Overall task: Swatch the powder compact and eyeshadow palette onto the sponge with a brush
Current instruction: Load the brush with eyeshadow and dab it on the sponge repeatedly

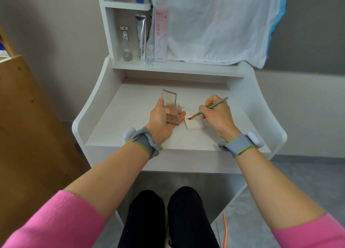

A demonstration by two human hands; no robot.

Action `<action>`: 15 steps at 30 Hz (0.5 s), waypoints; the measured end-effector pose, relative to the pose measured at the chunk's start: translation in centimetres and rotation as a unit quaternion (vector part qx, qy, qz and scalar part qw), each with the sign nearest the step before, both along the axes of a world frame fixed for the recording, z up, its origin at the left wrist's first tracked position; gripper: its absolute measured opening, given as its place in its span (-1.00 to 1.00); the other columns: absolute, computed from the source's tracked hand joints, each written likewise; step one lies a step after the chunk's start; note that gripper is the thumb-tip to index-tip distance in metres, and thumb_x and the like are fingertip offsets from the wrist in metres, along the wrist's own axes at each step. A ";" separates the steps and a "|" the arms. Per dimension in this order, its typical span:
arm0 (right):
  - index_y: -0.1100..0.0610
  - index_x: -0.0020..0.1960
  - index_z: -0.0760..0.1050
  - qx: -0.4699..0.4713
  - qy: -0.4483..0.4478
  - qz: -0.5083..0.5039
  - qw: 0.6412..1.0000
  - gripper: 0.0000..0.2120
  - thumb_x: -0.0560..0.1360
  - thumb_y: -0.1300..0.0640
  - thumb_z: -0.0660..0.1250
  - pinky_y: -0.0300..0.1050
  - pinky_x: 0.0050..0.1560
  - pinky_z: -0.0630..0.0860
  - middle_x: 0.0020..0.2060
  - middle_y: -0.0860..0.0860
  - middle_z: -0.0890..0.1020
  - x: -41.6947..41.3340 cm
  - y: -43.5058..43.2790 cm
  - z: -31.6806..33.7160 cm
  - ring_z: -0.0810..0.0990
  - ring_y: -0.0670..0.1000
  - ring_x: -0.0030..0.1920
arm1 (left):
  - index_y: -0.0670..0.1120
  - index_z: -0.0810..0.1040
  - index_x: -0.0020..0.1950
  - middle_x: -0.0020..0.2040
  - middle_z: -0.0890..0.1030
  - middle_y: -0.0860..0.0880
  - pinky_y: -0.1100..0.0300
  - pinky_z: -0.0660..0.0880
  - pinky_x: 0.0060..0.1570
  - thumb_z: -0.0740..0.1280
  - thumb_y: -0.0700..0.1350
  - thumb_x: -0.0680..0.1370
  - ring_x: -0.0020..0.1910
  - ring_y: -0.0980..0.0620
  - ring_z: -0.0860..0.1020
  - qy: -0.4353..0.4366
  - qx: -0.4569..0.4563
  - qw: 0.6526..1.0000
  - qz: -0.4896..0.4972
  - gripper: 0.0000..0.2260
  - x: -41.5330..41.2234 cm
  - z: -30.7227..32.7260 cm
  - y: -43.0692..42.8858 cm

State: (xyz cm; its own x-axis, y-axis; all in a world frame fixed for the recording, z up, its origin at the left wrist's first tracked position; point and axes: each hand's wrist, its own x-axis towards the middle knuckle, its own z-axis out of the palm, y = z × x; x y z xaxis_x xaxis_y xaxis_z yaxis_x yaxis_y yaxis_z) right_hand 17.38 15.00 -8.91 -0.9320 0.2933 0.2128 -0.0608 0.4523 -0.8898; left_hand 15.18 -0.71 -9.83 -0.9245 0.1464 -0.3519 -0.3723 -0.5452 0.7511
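Observation:
My left hand lies palm up on the white desk and holds an open eyeshadow palette with a clear lid standing up and several beige and brown pans. My right hand grips a green-handled brush like a pen. The brush's brown tip touches the far left corner of a white rectangular sponge, which lies flat on the desk between my hands. Faint tan smears mark the desk just beyond the sponge. I see no powder compact.
On the shelf behind stand a glass bottle, a silver tube and a tall pink box. White cloth covers the back. The desk has raised curved sides. A wooden panel stands at left.

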 end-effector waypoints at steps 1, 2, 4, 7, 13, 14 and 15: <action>0.16 -0.18 0.41 -0.002 0.000 -0.004 1.000 -0.90 0.41 0.27 0.34 -0.29 -0.38 0.44 -0.40 0.09 0.57 -0.1 0.1 0.1 0.51 -0.19 -0.52 | -0.27 0.38 0.34 -0.03 0.56 -0.28 -0.05 0.55 0.00 0.03 0.16 0.64 -0.06 -0.24 0.58 0.000 0.001 1.000 0.000 -0.47 0.0 0.0 0.0; 0.16 -0.18 0.41 -0.005 -0.002 -0.007 1.000 -0.90 0.42 0.27 0.34 -0.24 -0.36 0.44 -0.40 0.09 0.57 -0.1 0.1 0.1 0.51 -0.16 -0.50 | -0.27 0.38 0.35 -0.04 0.56 -0.28 -0.05 0.55 -0.01 0.03 0.16 0.64 -0.06 -0.24 0.58 -0.001 0.002 1.000 0.001 -0.46 0.0 0.1 0.0; 0.14 -0.20 0.40 -0.013 -0.006 -0.008 1.000 -0.88 0.42 0.26 0.34 -0.22 -0.35 0.43 -0.40 0.09 0.59 -0.1 0.1 0.0 0.51 -0.14 -0.49 | -0.27 0.38 0.35 -0.04 0.56 -0.28 -0.04 0.55 -0.01 0.03 0.16 0.65 -0.08 -0.24 0.58 -0.002 0.003 1.000 0.001 -0.46 0.0 0.1 0.0; 0.15 -0.19 0.41 -0.010 -0.012 -0.003 1.000 -0.89 0.42 0.26 0.35 -0.30 -0.40 0.42 -0.40 0.10 0.60 0.0 0.0 -0.1 0.50 -0.19 -0.52 | -0.27 0.37 0.36 -0.05 0.56 -0.28 -0.04 0.55 -0.02 0.02 0.15 0.65 -0.09 -0.23 0.58 0.000 0.003 1.000 0.000 -0.46 0.1 0.1 0.0; 0.08 -0.27 0.39 -0.071 0.006 -0.025 0.997 -0.85 0.39 0.24 0.33 -0.02 -0.21 0.49 -0.51 0.00 0.57 0.0 0.3 0.3 0.51 -0.01 -0.41 | -0.28 0.35 0.39 -0.05 0.56 -0.28 -0.07 0.55 0.01 0.03 0.16 0.64 -0.07 -0.25 0.58 -0.012 0.017 1.000 -0.001 -0.44 0.0 0.3 0.0; 0.07 -0.28 0.38 -0.087 0.012 -0.027 0.996 -0.84 0.39 0.24 0.33 0.02 -0.18 0.50 -0.54 -0.04 0.55 -0.1 0.3 0.4 0.51 0.03 -0.39 | -0.28 0.35 0.39 -0.05 0.56 -0.28 -0.06 0.55 0.00 0.03 0.16 0.64 -0.07 -0.25 0.58 -0.013 0.020 1.000 -0.001 -0.44 0.0 0.3 -0.1; 0.07 -0.28 0.38 -0.105 0.018 -0.028 0.994 -0.84 0.39 0.24 0.33 0.03 -0.17 0.51 -0.57 -0.08 0.53 -0.1 0.4 0.5 0.50 0.04 -0.38 | -0.28 0.36 0.38 -0.05 0.56 -0.28 -0.06 0.55 -0.01 0.02 0.16 0.64 -0.07 -0.25 0.58 -0.012 0.023 1.000 -0.001 -0.44 0.0 0.4 -0.1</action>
